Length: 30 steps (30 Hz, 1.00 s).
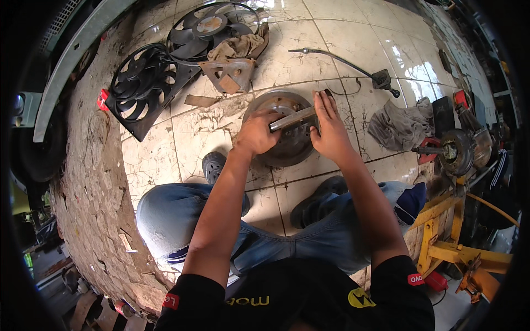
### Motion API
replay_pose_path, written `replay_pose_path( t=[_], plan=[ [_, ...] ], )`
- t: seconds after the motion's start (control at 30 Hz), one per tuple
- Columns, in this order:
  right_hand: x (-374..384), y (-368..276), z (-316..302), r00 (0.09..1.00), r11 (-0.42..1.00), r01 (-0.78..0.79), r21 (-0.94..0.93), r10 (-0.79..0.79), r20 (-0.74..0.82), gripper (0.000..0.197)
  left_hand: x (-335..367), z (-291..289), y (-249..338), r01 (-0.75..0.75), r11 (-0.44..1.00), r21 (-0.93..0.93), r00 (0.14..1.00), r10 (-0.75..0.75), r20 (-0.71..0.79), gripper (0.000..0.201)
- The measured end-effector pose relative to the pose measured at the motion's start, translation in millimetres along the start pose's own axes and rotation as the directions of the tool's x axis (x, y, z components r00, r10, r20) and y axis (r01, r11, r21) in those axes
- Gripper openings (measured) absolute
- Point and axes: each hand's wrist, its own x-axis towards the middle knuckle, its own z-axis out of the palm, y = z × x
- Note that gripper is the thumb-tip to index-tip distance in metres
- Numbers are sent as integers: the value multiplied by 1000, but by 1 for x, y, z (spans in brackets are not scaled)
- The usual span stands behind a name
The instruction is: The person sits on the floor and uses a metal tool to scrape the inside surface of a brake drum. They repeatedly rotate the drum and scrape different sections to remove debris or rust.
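Observation:
A round, worn metal drum [284,151] lies on the tiled floor between my feet. Across its top runs a narrow grey-brown bar-shaped piece [295,118], tilted up toward the right; its exact kind is unclear. My left hand [258,132] is closed around the near left end of this bar, with the fingers partly hidden behind it. On the other end rests my right hand [330,127], its fingers stretched out flat and its thumb apart. That hand covers part of the bar and the drum's right rim.
Black radiator fans [144,77] and a triangular metal bracket [227,76] lie at the far left. A black cable [345,62] stretches across the far right. Closer on the right are a grey rag [402,124], a hub assembly [456,151] and a yellow metal frame [441,243].

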Motion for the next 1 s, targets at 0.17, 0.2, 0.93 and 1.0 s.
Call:
replay_pose_path(
  t=[0.17,0.2,0.93,1.0],
  plan=[
    [-2,-5,0,995,990,93,-110,-96,-28,87,8,-9,3,100,990,-104,991,-90,97,52],
    [-2,-7,0,994,988,100,-121,-104,-27,87,8,-9,1,104,989,-107,991,-94,100,52],
    [-9,-35,-7,989,966,32,-256,8,151,96,8,0,-3,65,988,-139,994,-53,92,49],
    [0,-32,-11,988,968,31,-250,8,156,97,10,-8,3,114,980,-161,983,-88,164,50]
  ],
)
